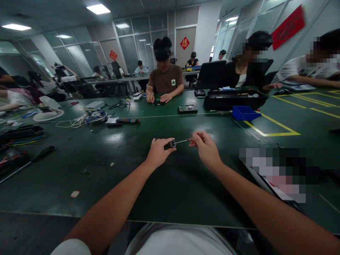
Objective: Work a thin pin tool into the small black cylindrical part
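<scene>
Near the middle of the green table (pixel 106 180), my left hand (pixel 159 151) is closed around a small dark cylinder (pixel 172 143) with a pale ring at its open end, which faces right. My right hand (pixel 204 146) pinches the red handle (pixel 189 140) of a thin screwdriver. Its metal shaft (pixel 181 141) points left, and the tip reaches the ringed end of the cylinder. How far the tip goes in is too small to tell. Both hands are held just above the tabletop.
Beyond my hands lie a circuboard device (pixel 187 108), a blue bin (pixel 245 113), a black tray (pixel 233 101) and a dark tool (pixel 127 120). A long screwdriver (pixel 42 154) rests at left, a white fan-like part (pixel 48 115) behind it. A person (pixel 166 79) works across the table.
</scene>
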